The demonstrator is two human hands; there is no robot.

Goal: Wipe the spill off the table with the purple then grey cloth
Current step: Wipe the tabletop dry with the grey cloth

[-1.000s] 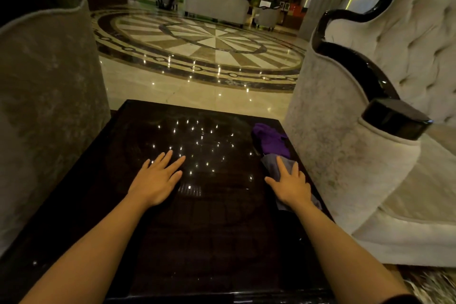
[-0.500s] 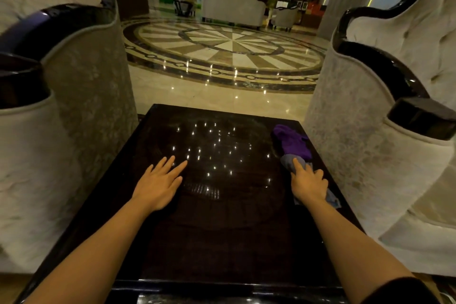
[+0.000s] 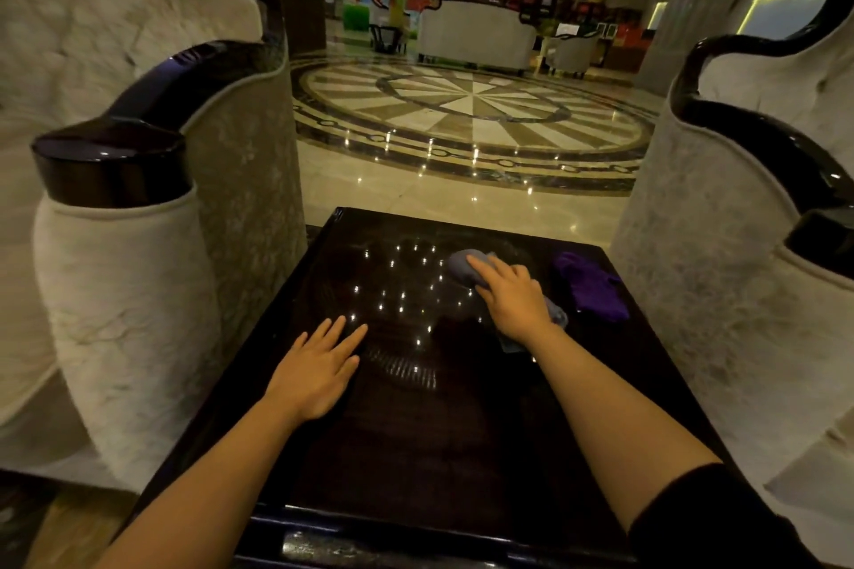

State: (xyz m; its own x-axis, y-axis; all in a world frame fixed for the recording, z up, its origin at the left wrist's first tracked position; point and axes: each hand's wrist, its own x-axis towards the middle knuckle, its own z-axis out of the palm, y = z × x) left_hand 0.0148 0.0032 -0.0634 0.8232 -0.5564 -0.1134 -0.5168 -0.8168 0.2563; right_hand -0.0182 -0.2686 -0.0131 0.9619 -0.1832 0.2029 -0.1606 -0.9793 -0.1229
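at the far left we see one armchair (image 3: 138, 291), pale crushed velvet with a tufted back and a glossy dark wooden arm cap. next comes our table (image 3: 462, 453), one square top of polished dark wood, so shiny that it mirrors a scatter of small ceiling lights. our left hand (image 3: 319, 370) lies flat on it near the middle, palm down, fingers straight and loose, holding nothing. right of that, our right hand (image 3: 513, 298) presses down on the grey cloth (image 3: 462, 266), a soft, rumpled rag bunched under the fingers, which lie spread over it rather than curled round it; one corner trails out by the wrist. just right of that, apart from the hand, the purple cloth (image 3: 594, 286) lies crumpled near the table's far right edge. a second matching armchair (image 3: 721, 291) closes the right side. two cloths, two chairs, one table.
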